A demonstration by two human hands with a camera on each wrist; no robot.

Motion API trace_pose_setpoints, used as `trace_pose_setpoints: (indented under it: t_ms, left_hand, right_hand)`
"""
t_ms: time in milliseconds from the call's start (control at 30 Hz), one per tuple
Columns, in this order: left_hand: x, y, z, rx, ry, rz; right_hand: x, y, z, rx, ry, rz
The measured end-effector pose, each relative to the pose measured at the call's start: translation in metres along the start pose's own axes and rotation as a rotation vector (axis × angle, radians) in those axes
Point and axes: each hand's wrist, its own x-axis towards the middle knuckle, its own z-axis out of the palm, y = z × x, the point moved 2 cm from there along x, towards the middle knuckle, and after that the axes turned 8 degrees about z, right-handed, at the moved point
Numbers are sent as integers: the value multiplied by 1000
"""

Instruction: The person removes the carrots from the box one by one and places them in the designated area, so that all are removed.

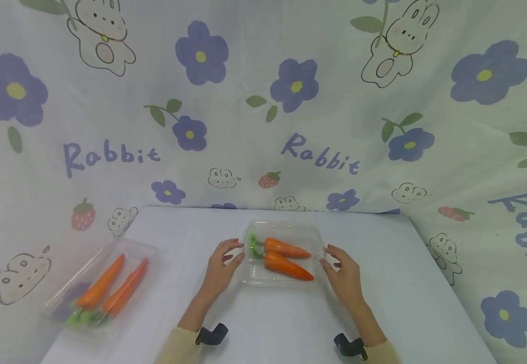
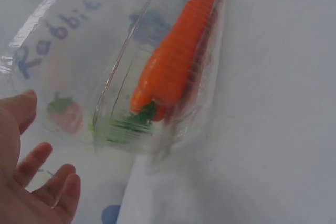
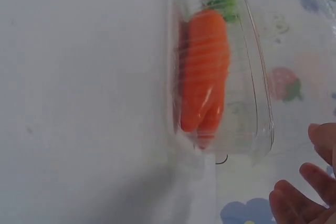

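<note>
In the head view, a clear plastic box [image 1: 293,230] holding two orange carrots [image 1: 288,266] with green tops stands on the white table between my hands. My left hand [image 1: 220,265] is at the box's left side, thumb and fingers spread apart at its edge. On the opposite side, my right hand [image 1: 345,273] has its fingertips right by the box's right edge. Both wrist views show loosely bent fingers beside the box: the left hand [image 2: 39,182] near the carrots' green-top end, the right hand [image 3: 310,192] near their tips.
A second clear plastic box [image 1: 142,246] with two more carrots [image 1: 101,282] sits at the table's left edge. Behind the white table [image 1: 391,283] hangs a patterned cloth [image 1: 245,151] with rabbits and purple flowers, which continues along both sides. Dark straps circle both wrists.
</note>
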Motion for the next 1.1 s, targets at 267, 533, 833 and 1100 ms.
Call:
trace_pose_setpoints:
  t_ms: [267,533,833,1100]
  left_hand:
    - [17,2,-8,-12,-18,116]
    - [32,10,-12,22,-44,125]
    - [61,16,-16,21,-61,124]
    - [91,15,-16,30,-52,143]
  right_hand:
    - [29,8,-4,14,-30,-125]
    - [42,3,-10,10,-20,-184]
    - [65,-1,-8,33,5,-257]
    - [90,3,-3,69,-28,-232]
